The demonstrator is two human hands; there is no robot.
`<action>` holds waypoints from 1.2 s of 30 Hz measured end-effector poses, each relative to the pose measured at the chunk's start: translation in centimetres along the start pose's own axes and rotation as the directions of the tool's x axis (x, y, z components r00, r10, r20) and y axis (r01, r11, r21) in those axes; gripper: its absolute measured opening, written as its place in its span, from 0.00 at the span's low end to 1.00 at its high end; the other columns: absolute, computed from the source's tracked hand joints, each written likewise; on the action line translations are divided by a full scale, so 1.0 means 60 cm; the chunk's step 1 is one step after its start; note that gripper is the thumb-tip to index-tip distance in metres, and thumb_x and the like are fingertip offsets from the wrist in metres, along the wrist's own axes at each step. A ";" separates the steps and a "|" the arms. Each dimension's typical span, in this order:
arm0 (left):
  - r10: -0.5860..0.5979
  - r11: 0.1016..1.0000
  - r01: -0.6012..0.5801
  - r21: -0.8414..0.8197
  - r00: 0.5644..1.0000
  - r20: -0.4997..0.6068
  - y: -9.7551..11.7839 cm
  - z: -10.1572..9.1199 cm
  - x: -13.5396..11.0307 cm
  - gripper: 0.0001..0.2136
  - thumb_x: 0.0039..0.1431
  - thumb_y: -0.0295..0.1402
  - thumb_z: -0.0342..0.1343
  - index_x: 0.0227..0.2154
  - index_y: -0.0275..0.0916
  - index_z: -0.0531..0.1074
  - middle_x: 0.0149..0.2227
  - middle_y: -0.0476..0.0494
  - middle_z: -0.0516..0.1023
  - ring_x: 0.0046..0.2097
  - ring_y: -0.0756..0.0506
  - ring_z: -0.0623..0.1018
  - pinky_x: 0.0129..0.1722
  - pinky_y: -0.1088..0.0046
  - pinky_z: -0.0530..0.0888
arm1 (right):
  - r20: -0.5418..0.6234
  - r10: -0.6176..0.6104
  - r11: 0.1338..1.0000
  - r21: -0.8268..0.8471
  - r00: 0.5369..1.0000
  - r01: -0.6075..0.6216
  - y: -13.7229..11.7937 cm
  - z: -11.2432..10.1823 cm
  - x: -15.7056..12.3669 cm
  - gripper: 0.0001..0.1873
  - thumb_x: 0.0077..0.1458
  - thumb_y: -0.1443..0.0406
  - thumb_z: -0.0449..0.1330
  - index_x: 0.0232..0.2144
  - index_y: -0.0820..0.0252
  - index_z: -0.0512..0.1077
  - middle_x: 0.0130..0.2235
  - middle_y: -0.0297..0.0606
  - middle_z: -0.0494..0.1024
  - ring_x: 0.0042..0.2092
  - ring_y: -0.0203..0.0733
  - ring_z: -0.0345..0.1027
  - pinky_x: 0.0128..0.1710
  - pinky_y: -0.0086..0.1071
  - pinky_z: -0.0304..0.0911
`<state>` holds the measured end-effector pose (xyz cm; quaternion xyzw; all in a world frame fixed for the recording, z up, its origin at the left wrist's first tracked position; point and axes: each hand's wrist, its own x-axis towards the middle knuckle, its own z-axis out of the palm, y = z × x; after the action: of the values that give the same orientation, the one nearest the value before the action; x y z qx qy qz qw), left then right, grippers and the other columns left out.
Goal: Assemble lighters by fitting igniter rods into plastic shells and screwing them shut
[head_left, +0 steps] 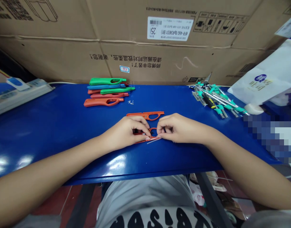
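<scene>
An orange lighter casing half (153, 129) with a loop-shaped trigger opening lies between my hands near the table's front edge. My left hand (138, 128) is closed on its body, covering most of it. My right hand (170, 128) pinches at its narrow end, fingertips almost touching the left ones. Whatever small part may sit inside that pinch is hidden. A thin, pale tube-like strip (153, 141) runs just below the casing, its upper end close to my right fingertips. Behind my hands lies a second orange casing half (145, 115), its hollow inside facing up.
Several green, blue, red and orange lighter casings (106, 91) are stacked at the back left, beside small screws (130, 102). Metal lighter inner parts with teal pieces (219, 98) and a yellow-black screwdriver (208, 101) form a heap right. A cardboard box (126, 47) borders the blue table (52, 133).
</scene>
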<state>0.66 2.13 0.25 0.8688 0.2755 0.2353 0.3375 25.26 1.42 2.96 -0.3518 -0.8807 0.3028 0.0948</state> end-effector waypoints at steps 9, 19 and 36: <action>0.047 0.999 -0.045 -0.023 0.997 0.054 -0.003 -0.005 0.004 0.07 0.63 0.30 0.63 0.43 0.42 0.82 0.43 0.44 0.82 0.44 0.46 0.81 0.48 0.70 0.76 | -0.002 0.063 0.997 0.047 0.998 -0.063 -0.001 0.001 0.003 0.04 0.56 0.72 0.61 0.30 0.62 0.75 0.27 0.30 0.74 0.26 0.30 0.62 0.29 0.26 0.55; 0.003 1.000 -0.003 -0.003 0.999 0.051 0.002 0.000 0.006 0.06 0.61 0.34 0.65 0.40 0.42 0.83 0.41 0.44 0.81 0.42 0.46 0.80 0.46 0.69 0.76 | 0.032 0.163 0.962 0.217 0.986 -0.167 0.010 0.003 0.008 0.08 0.56 0.65 0.67 0.27 0.61 0.73 0.20 0.26 0.69 0.21 0.29 0.64 0.25 0.24 0.57; 0.033 0.990 -0.033 0.140 0.999 -0.003 0.001 0.003 -0.004 0.10 0.69 0.36 0.56 0.45 0.43 0.81 0.45 0.43 0.81 0.44 0.46 0.81 0.47 0.70 0.76 | 0.005 0.228 0.951 0.212 0.974 -0.224 0.012 -0.006 0.008 0.10 0.52 0.65 0.69 0.26 0.62 0.72 0.23 0.28 0.71 0.24 0.30 0.63 0.25 0.25 0.58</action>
<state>0.61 1.82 0.11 0.8941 0.2779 0.2233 0.2710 25.43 2.32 2.82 -0.4412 -0.7965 0.3999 0.1051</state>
